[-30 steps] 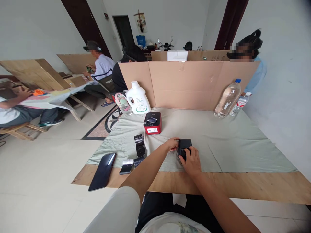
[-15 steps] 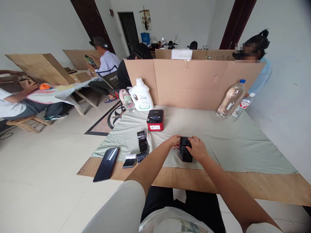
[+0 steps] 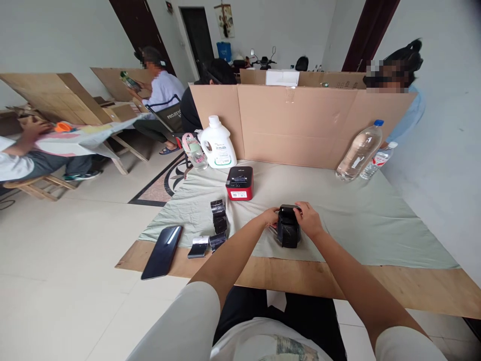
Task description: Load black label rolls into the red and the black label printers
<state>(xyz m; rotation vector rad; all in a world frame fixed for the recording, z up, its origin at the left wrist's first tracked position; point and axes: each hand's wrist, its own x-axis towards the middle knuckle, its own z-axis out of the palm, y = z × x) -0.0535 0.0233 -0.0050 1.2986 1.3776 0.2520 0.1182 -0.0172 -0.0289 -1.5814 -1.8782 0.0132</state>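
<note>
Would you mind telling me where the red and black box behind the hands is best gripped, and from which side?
Grip the red box by its two red side walls, coming down from above. It stands upright and squat on the cloth, its sides look flat and parallel, and there is free space around it. The left hand is nearer to it than the right hand.

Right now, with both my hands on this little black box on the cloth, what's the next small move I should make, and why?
Probably keep the left hand steadying the black box while the right hand works at its top edge. The box stands upright on the green cloth, held from both sides, with the right fingers already curled over the top.
</note>
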